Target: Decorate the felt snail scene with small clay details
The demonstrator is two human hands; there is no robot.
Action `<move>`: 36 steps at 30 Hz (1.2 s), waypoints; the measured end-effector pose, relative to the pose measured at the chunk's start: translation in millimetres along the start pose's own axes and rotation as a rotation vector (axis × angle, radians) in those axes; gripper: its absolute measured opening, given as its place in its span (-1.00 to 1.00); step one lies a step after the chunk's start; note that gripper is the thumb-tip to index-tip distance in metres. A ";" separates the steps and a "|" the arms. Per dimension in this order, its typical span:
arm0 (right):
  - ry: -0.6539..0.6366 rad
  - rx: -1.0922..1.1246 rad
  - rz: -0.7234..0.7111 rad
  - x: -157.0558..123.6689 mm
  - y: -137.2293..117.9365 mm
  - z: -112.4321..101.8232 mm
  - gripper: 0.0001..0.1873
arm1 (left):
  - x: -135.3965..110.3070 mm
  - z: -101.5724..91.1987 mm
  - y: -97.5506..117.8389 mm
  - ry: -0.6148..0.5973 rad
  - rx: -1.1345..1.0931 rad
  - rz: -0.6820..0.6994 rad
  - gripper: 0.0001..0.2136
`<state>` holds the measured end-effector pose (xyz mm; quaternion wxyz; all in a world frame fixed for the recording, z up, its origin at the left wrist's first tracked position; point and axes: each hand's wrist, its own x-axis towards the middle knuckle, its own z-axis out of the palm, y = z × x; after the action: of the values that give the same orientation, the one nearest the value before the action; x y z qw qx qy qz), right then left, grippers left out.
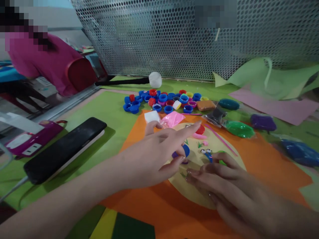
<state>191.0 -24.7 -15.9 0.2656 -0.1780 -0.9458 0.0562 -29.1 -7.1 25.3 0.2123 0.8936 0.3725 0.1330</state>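
My left hand (159, 154) hovers over the left part of a pale yellow paper circle (199, 194), its index finger stretched out and its thumb apart. Nothing shows between them. On the circle's near right side, my right hand (231, 186) rests with its fingers extended. Small clay shapes lie on the circle: a blue and purple piece (184, 151) beside my left hand, a blue figure with white eyes (207, 154), and a red piece (200, 129) with pink clay below it. A green piece (222, 162) is partly hidden by my right fingers. An orange sheet (154, 205) lies under the circle.
Bottle caps (163, 98) cluster behind the circle, near a white ball (155, 80). Wrapped clay packs, including a green one (239, 128) and a blue one (300, 152), lie right. A black power bank (66, 149) lies left. A perforated metal panel (159, 39) stands behind; a person sits far left.
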 end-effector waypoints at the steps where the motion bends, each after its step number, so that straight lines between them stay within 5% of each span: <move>1: -0.003 0.003 0.003 0.4 0.0 0.5 -0.53 | -0.1 0.0 0.2 -0.001 0.002 0.003 -0.42; 13: 0.003 0.055 0.009 1.0 -1.2 0.8 -0.51 | -4.7 -12.8 5.2 -0.084 -0.004 -0.033 -0.36; 18: 0.025 0.086 0.017 0.8 -1.5 2.0 -0.51 | -8.6 -10.4 7.3 -0.171 0.082 0.062 -0.36; 36: -0.031 0.155 0.032 0.0 -0.3 5.5 -0.45 | -11.7 0.7 5.9 -0.112 0.240 0.170 -0.42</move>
<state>188.0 -25.0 -20.5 0.2631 -0.1709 -0.9397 0.1363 -33.2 -19.4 26.6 0.1125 0.9469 0.2962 0.0549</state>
